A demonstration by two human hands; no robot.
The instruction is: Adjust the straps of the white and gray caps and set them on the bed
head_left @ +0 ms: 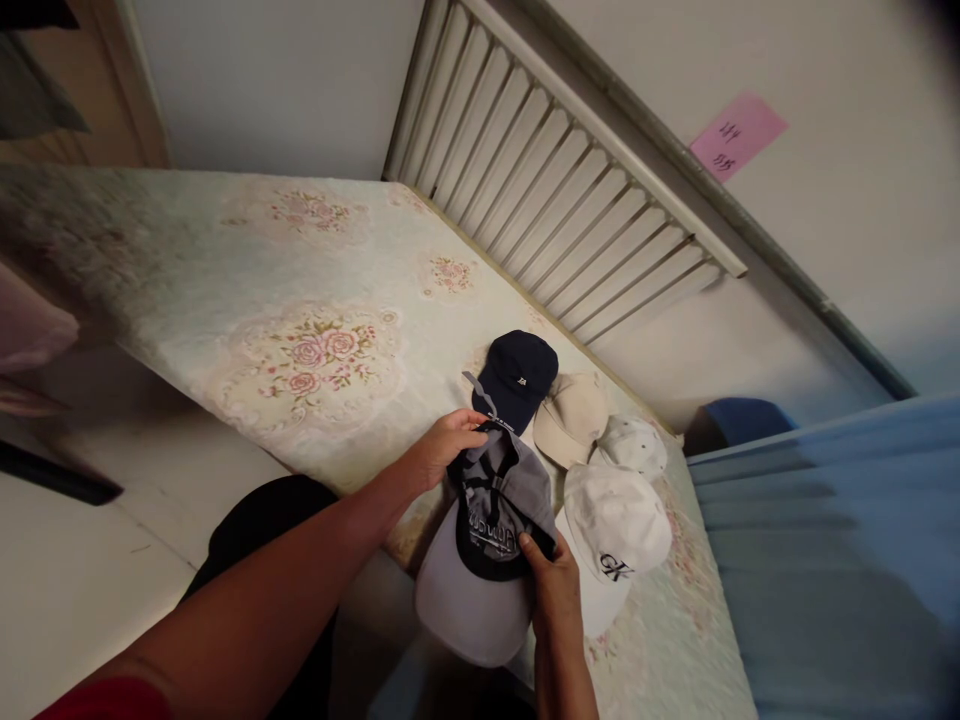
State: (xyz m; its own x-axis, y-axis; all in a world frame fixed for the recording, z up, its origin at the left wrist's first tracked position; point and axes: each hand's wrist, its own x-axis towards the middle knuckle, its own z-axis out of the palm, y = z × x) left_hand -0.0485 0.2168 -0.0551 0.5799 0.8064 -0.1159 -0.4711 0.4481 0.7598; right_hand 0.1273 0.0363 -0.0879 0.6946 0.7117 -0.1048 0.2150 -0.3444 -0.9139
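A grey baseball cap (474,590) is held upside down between both hands, so its inside with a black sweatband shows. My left hand (450,445) pinches the back edge near a loose grey strap end (481,388). My right hand (553,575) grips the side by the brim, thumb inside the cap. Just beyond lies a navy cap (517,365) with a small light emblem. Beside it sit a beige cap (574,415), a white cap (634,445) and a larger white cap (622,520) with black "CK"-like letters, partly behind my right hand.
The caps rest on a bed (405,270) with a floral cover. A slatted metal rail (555,190) runs along the wall side. A blue curtain (832,540) hangs at the right, near a dark blue object (742,420). A pink note (739,135) is on the wall.
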